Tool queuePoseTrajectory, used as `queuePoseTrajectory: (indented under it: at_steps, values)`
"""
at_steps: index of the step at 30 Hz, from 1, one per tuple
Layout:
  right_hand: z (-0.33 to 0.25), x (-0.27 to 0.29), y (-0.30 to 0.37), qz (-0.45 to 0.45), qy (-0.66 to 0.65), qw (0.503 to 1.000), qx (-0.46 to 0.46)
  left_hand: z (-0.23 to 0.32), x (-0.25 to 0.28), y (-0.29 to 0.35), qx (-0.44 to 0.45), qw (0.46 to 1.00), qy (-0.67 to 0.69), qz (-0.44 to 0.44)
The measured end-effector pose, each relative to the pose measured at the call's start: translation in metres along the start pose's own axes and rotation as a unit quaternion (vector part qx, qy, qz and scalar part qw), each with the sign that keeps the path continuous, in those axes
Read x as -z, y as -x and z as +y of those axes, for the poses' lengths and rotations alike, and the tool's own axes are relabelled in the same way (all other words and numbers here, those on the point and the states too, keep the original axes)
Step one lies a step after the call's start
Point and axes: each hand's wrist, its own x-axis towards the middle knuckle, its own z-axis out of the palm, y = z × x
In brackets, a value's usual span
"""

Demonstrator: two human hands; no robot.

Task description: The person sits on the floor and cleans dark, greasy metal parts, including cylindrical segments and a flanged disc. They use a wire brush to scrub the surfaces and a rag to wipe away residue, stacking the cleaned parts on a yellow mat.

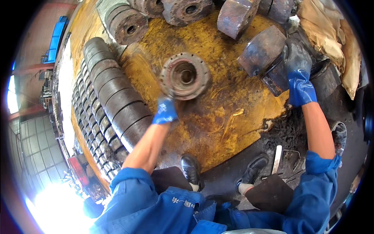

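A round flanged metal hub [186,76] lies face up on the yellow, grease-stained surface, with bolt holes around its rim and a stepped bore. My left hand [166,110], in a blue glove, is at its near left edge; motion smears the fingers, so their grip is unclear. On the right, my right hand [298,58], in a glove with a dark grimy front and blue cuff, is closed among dark metal parts. Whatever its fingers hold is hidden. Just left of it are a rusty cylindrical block [261,50] and a dark, flat-sided piece [275,75].
Rows of dark cylindrical rings [122,103] line the left side. Rusty flanged hubs [126,25] and a thick metal block [237,17] stand along the back. Brown wrapping paper [325,29] lies at far right. A white-handled tool [277,159] rests near my shoe [255,167].
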Motion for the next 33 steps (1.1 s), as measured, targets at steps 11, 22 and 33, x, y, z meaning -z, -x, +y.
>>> queuePoseTrajectory:
  at_steps: [11,22,33]
  values:
    - [0.001,-0.002,0.001,-0.02,0.011,1.0,0.005,0.077,-0.032,0.069,0.148,0.802,0.571,0.097]
    - [0.005,-0.011,0.002,0.016,-0.02,0.999,0.04,0.058,-0.089,0.011,0.119,0.623,0.773,0.037]
    - [0.043,-0.025,-0.016,-0.025,-0.033,0.999,-0.007,0.145,-0.203,0.01,0.161,0.721,0.668,0.093]
